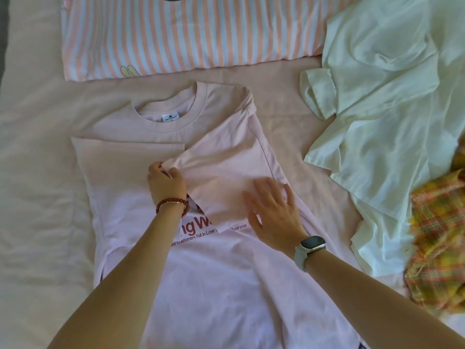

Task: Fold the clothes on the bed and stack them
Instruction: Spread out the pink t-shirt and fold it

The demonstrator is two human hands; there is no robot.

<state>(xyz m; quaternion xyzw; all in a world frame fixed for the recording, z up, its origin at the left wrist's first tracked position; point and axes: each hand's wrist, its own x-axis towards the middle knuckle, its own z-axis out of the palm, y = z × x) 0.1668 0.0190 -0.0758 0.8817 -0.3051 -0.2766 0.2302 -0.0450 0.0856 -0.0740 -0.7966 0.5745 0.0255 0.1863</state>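
Head view: pink T-shirt [191,268] flat on bed [37,172]. Left hand [166,183] pinches folded sleeve [226,172] hem; right hand [273,215] presses, fingers spread. Soft, light, limp; take by hems.

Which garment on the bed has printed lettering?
The pale pink T-shirt under both hands, spread flat with red text across its chest. The white shirt to its right is plain and crumpled; the yellow plaid garment shows only checks.

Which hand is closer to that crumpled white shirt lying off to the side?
The right hand. It lies flat on the pink t-shirt, on the side toward the white shirt. The left hand pinches the folded sleeve's edge farther away, near the pink shirt's middle.
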